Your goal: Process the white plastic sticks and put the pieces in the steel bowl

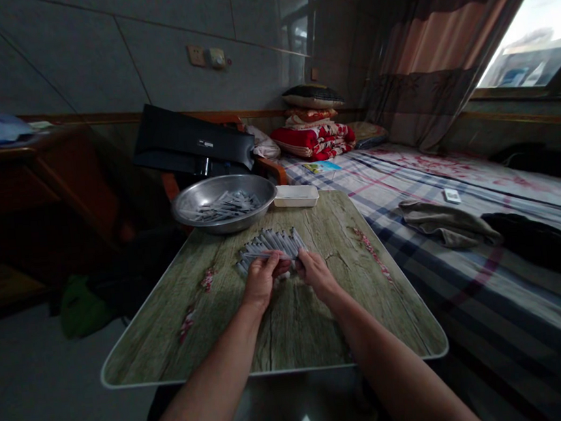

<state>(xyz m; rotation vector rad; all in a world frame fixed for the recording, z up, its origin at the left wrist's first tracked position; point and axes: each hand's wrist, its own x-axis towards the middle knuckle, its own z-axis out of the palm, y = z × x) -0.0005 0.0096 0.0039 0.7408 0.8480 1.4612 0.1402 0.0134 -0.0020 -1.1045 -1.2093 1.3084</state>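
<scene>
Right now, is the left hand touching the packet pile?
Touching. The head view shows the left hand lying across the near edge of the packet pile, with no gap.

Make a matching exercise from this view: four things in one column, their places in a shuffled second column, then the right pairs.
Things:
1. left hand
2. steel basin
3. white plastic box
4. folded grey cloth

Places:
A. on the checked bedspread, right of the wood-grain table
B. on the slim packets
C. at the table's far left corner, holding more packets
D. at the table's far edge, beside the basin

Pairs: 1-B; 2-C; 3-D; 4-A
</scene>
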